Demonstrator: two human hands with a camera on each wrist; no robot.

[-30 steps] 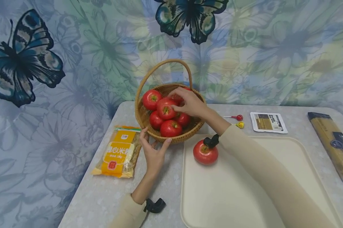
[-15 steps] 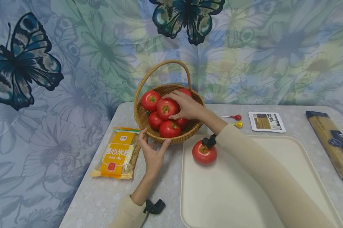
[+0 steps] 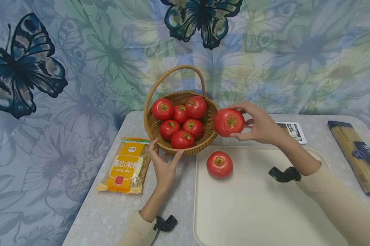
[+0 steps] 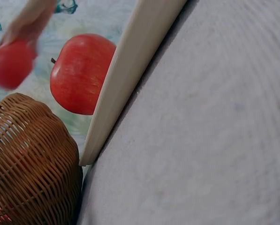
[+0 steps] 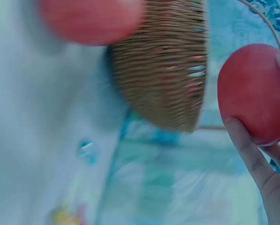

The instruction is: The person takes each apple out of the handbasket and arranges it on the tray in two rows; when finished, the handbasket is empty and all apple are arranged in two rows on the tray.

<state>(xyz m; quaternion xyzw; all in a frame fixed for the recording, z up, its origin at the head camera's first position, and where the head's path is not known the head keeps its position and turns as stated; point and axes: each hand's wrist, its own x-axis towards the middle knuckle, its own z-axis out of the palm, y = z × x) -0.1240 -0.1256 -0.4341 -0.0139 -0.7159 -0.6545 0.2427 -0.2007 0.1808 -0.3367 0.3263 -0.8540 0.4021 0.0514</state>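
A red apple (image 3: 229,122) is off the table beside the wicker basket's right rim, gripped between the thumb and fingers of my right hand (image 3: 260,124). The right wrist view shows this held apple (image 5: 254,93) from the side, with fingers around it. My left hand (image 3: 164,171) holds the near side of the wicker basket (image 3: 200,147), thumb and forefinger spread along its rim; the other fingers are partly hidden. Several apples (image 3: 182,139) lie inside the basket. Another apple (image 3: 219,164) sits on the cream tray (image 3: 265,205), near its upper left corner.
A yellow noodle packet (image 3: 126,165) lies left of the basket. Behind the tray is a white flat packet (image 3: 297,132), partly covered by the right arm. A long brown packet (image 3: 357,157) lies at the far right. A patterned cloth (image 3: 111,68) hangs behind the table.
My right hand has taken the top apple from the basket and moved right with it, past the rim. Apples underneath now show. My left hand has stayed at the basket.
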